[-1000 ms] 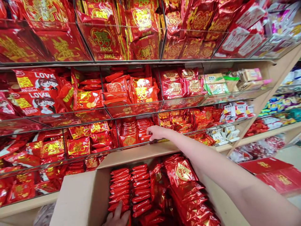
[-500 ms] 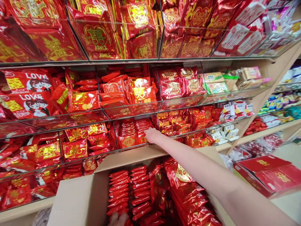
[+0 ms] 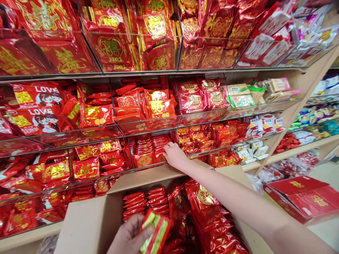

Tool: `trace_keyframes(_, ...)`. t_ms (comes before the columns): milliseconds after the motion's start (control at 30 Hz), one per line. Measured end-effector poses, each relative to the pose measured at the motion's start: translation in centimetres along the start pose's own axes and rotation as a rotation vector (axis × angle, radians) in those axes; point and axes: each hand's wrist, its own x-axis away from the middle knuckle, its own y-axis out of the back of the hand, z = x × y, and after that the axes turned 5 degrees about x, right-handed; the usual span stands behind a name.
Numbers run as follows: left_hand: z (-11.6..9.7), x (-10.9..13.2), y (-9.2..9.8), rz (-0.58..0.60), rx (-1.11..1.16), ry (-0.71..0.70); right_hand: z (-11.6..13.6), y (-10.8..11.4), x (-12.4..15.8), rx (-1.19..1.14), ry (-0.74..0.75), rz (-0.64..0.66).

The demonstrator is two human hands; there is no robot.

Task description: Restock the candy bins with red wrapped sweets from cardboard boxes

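Note:
My right hand (image 3: 174, 154) reaches into a glass shelf compartment and presses against a row of small red snack packets (image 3: 148, 150); its fingers curl against the packets, and no grasp on one is visible. My left hand (image 3: 131, 236) is low in the view, fingers closed round a stack of red and gold packets (image 3: 156, 234) lifted out of the open cardboard box (image 3: 87, 222). The box holds rows of the same red packets (image 3: 148, 203) on its left and looser red foil bags (image 3: 209, 215) on its right.
Glass-fronted shelves (image 3: 106, 130) are packed with red and gold wrapped sweets. Green and white packets (image 3: 242, 95) lie at the right. A wooden shelf frame (image 3: 299, 102) slants at the right, with red boxes (image 3: 304, 194) lying low beside it.
My left hand has come up out of the box with a stack of red packets. My right hand has stayed at the shelf compartment, shifting slightly.

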Motion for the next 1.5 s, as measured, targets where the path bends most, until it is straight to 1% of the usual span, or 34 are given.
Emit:
trace_keyframes(33,-1.0,-0.2,-0.2,-0.077,0.053,-0.014,0.4,0.1,0.9,-0.018,0.019,-0.039)
trace_keyframes(67,-1.9,-0.5,-0.4,-0.123,0.089,-0.029,0.8,0.2,1.7,-0.039,0.041,-0.083)
trace_keyframes(133,-3.2,-1.2,-0.7,-0.178,0.123,-0.076,1.3,0.0,3.0,-0.084,0.086,-0.148)
trace_keyframes(167,-3.7,-1.6,-0.8,-0.192,0.136,-0.097,1.5,-0.2,3.4,-0.106,0.097,-0.159)
trace_keyframes(267,-4.3,-2.6,-1.0,-0.23,0.237,-0.144,1.1,-0.8,3.5,-0.176,0.083,-0.102)
trace_keyframes(300,-4.4,-2.8,-1.0,-0.242,0.285,-0.152,0.8,-0.9,3.4,-0.204,0.071,-0.11)
trace_keyframes(333,-4.4,-3.0,-1.0,-0.258,0.329,-0.159,0.6,-0.8,3.5,-0.234,0.069,-0.146)
trace_keyframes(400,-4.4,-3.2,-1.0,-0.285,0.378,-0.171,0.5,-0.3,4.0,-0.328,0.125,-0.209)
trace_keyframes(433,-4.5,-3.2,-1.0,-0.294,0.382,-0.179,0.6,0.1,4.5,-0.401,0.175,-0.199)
trace_keyframes(500,-4.7,-3.1,-1.2,-0.305,0.368,-0.205,1.3,0.8,5.8,-0.551,0.289,-0.083)
trace_keyframes(533,-4.8,-3.0,-1.3,-0.31,0.367,-0.221,1.8,1.0,6.4,-0.602,0.322,-0.019)
trace_keyframes(567,-5.0,-3.0,-1.6,-0.327,0.386,-0.242,2.4,1.2,7.1,-0.627,0.329,0.018)
trace_keyframes(600,-5.2,-2.9,-2.0,-0.367,0.433,-0.271,2.9,1.2,7.6,-0.637,0.317,0.021)
trace_keyframes(667,-5.5,-2.6,-2.8,-0.508,0.598,-0.325,3.9,0.9,8.4,-0.675,0.255,-0.039)
trace_keyframes(733,-5.8,-2.4,-3.7,-0.634,0.739,-0.308,4.7,0.3,9.0,-0.756,0.175,-0.095)
trace_keyframes(767,-5.8,-2.2,-4.1,-0.669,0.763,-0.28,4.9,0.0,9.2,-0.788,0.147,-0.094)
trace_keyframes(833,-5.8,-2.0,-4.5,-0.678,0.716,-0.227,5.2,-0.5,9.4,-0.828,0.11,-0.061)
trace_keyframes(900,-5.9,-2.0,-4.6,-0.685,0.635,-0.236,5.4,-0.8,9.7,-0.895,0.083,-0.036)
trace_keyframes(967,-6.0,-2.0,-4.4,-0.71,0.558,-0.252,5.6,-1.1,9.9,-0.997,0.03,-0.076)
trace_keyframes(1033,-6.1,-1.9,-4.2,-0.741,0.495,-0.228,5.8,-1.3,10.2,-1.066,-0.008,-0.143)
trace_keyframes(1133,-6.0,-1.7,-4.0,-0.785,0.422,-0.182,6.0,-1.8,10.9,-1.11,-0.003,-0.245)
trace_keyframes(1233,-5.6,-1.7,-3.9,-0.803,0.382,-0.212,6.0,-2.3,11.7,-1.101,0.009,-0.313)
trace_keyframes(1367,-5.2,-2.4,-3.8,-0.729,0.424,-0.249,5.7,-2.5,12.2,-0.946,0.01,-0.424)
trace_keyframes(1433,-5.2,-2.8,-3.9,-0.718,0.453,-0.272,5.3,-2.2,12.3,-0.816,0.039,-0.525)
trace_keyframes(1500,-5.4,-2.9,-4.2,-0.716,0.448,-0.3,4.7,-1.7,12.5,-0.632,0.114,-0.665)
